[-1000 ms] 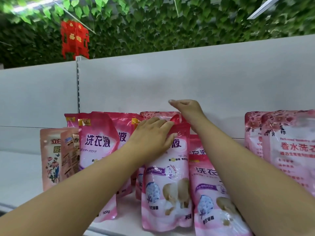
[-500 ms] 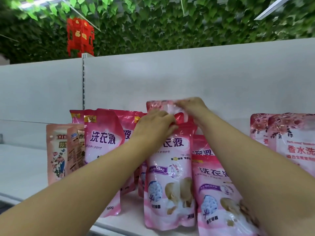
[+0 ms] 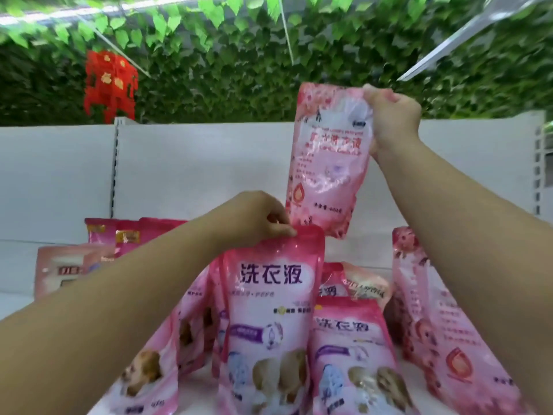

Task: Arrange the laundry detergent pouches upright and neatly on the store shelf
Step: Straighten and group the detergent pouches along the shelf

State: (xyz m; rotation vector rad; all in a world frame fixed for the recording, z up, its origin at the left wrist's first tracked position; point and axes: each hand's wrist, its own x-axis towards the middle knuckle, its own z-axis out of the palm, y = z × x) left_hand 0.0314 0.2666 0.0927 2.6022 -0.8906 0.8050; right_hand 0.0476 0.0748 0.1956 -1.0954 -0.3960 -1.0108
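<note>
White shelving with a pale back panel [image 3: 194,175] fills the middle of the view; green leaf trim runs along the top, with a red hanging ornament [image 3: 110,82] at upper left.

Right hand [image 3: 390,119]: raised above the shelf, fingers curled round the top corner of a light pink pouch [image 3: 327,163]. That pouch hangs clear in the air, tilted slightly, its bottom edge just above the pouches standing below. Print on it is blurred and not legible.

Left hand [image 3: 257,218]: fingers curled down, pinching the top edge of the centre pouch [image 3: 270,319], a deeper pink pack with purple characters. This pouch stands upright on the shelf [image 3: 18,301], near the front.

Other stock: a front pouch [image 3: 350,354] of the same design stands just right of the centre one and lower in frame, touching it. More of that design lean to the left, partly hidden under the left forearm. Behind these, at left, a row of pouch tops [image 3: 125,235] shows, with a paler pack [image 3: 59,272] at far left. A light pink pouch at right [image 3: 443,339] leans inward beside the right forearm. Between it and the centre group lies what appears to be a slumped pouch [image 3: 359,284]; its position cannot be confirmed.
</note>
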